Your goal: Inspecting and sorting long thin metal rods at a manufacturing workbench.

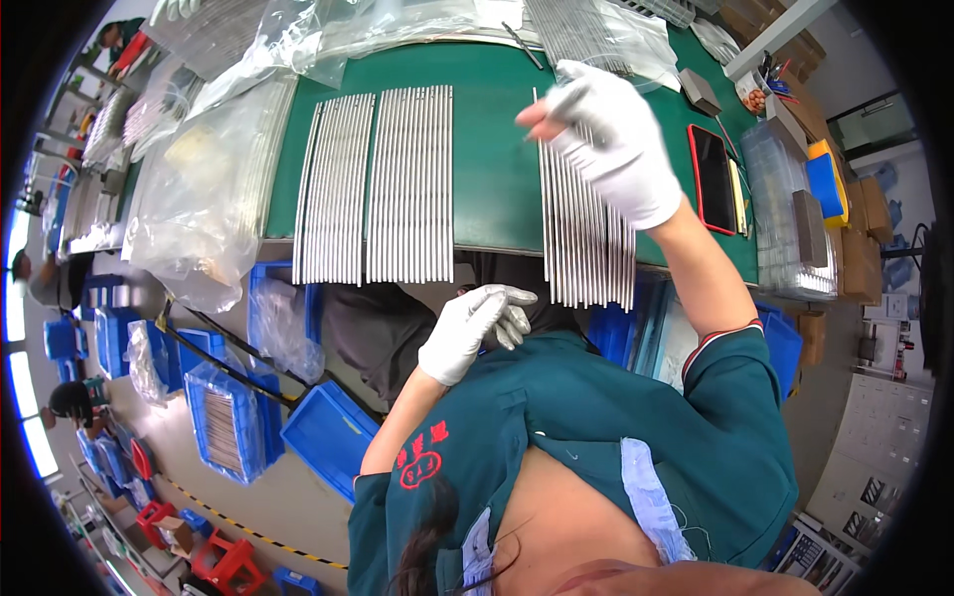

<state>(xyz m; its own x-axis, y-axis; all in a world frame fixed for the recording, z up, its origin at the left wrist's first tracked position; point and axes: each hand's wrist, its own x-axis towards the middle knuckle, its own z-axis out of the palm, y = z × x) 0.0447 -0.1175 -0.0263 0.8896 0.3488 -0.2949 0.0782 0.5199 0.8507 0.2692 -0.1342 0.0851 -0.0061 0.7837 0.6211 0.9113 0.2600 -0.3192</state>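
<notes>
Rods fill a blue bin; right hand pinches one rod, left hand loosely open.

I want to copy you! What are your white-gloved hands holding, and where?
The right hand pinches one thin silver metal rod near its far end. The left hand holds nothing.

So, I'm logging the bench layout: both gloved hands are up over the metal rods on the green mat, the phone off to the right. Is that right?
Not quite. Only the right hand is over the metal rods on the green mat; the left hand hangs below the table edge. The phone does lie to the right, as the head view shows.
</notes>
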